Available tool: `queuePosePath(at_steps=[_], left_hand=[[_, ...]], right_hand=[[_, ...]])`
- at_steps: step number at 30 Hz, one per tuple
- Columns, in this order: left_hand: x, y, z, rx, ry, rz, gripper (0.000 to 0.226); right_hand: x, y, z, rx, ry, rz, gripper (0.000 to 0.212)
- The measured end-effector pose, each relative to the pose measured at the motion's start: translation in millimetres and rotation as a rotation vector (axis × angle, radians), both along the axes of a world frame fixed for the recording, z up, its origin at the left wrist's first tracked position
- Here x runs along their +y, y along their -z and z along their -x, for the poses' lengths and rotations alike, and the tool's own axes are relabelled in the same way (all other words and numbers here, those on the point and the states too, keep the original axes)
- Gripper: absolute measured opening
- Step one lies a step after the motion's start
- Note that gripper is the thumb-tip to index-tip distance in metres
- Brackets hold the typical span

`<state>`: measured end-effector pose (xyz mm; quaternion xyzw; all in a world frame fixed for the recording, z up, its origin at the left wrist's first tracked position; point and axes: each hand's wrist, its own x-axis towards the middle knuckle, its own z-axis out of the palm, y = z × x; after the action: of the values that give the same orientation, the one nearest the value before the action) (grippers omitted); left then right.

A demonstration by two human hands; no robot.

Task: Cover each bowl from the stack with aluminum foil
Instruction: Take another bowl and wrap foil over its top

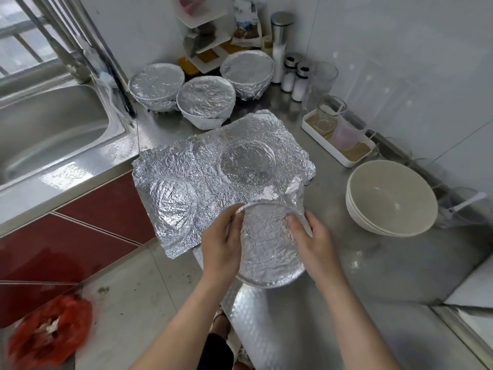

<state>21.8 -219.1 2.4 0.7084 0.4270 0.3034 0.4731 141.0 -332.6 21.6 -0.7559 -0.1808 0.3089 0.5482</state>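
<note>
A bowl under crinkled aluminum foil (269, 249) sits at the counter's front edge. My left hand (221, 241) curls around its left side and my right hand (312, 244) grips its right side, thumb pressing the foil top. A large foil sheet (202, 169) with round bowl imprints spreads from this bowl toward the sink, overhanging the counter edge. A stack of uncovered cream bowls (392, 198) stands to the right. Three foil-covered bowls wait at the back: one on the left (156, 85), one in the middle (205, 101), one on the right (246, 72).
A steel sink (53, 121) lies at the left. Shakers (294, 76), a tall canister (280, 41) and a white tray with cups (338, 134) line the back right wall. A corner shelf (205, 36) holds packets. A red bag (50, 332) lies on the floor.
</note>
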Motion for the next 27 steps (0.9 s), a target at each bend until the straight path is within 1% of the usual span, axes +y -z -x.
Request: queuePosePath(at_steps=[2,3,5,6,7,9,11,14,16,17,18,20,23,25,27], left_hand=[[-1,-3,1,-0.056,-0.027,-0.001,0.02],[-1,-3,1,-0.086,-0.047,0.018,0.02],[0,-4,2,-0.154,-0.096,0.096,0.02],[2,-4,4,-0.188,-0.119,0.14,0.02],[3,-4,5,-0.221,-0.138,0.183,0.02],[7,-3,9,-0.285,-0.178,0.265,0.02],[9,-5,11,-0.336,-0.217,0.324,0.019],[12,-9,13,-0.365,-0.216,0.382,0.019],[14,-13,14,-0.343,-0.17,0.45,0.018],[17,-14,16,-0.307,-0.149,0.461,0.019],[19,-16,17,-0.255,-0.129,0.45,0.025],[22,-26,17,-0.154,-0.087,0.395,0.046],[23,-51,4,-0.032,-0.005,0.347,0.089],[20,-63,-6,0.001,0.053,0.358,0.105],[19,-68,-13,0.016,0.07,0.38,0.115]], right_hand=[[-2,5,-5,0.018,-0.091,-0.05,0.017],[-3,8,-9,0.06,-0.14,-0.059,0.036],[-8,10,-20,0.162,-0.257,-0.047,0.088],[-8,9,-26,0.223,-0.322,-0.046,0.104],[-8,6,-30,0.27,-0.391,-0.053,0.11],[-5,5,-36,0.32,-0.489,-0.05,0.103],[0,-2,-34,0.303,-0.517,-0.037,0.098],[6,-7,-28,0.33,-0.498,-0.072,0.092],[8,-7,-25,0.316,-0.444,-0.058,0.089],[9,-7,-22,0.257,-0.399,-0.023,0.093],[10,-8,-20,0.153,-0.359,0.037,0.103],[12,-12,-13,-0.074,-0.302,0.165,0.119],[14,-21,-3,-0.318,-0.274,0.254,0.123],[15,-23,4,-0.43,-0.259,0.262,0.125],[16,-20,9,-0.496,-0.233,0.247,0.125]])
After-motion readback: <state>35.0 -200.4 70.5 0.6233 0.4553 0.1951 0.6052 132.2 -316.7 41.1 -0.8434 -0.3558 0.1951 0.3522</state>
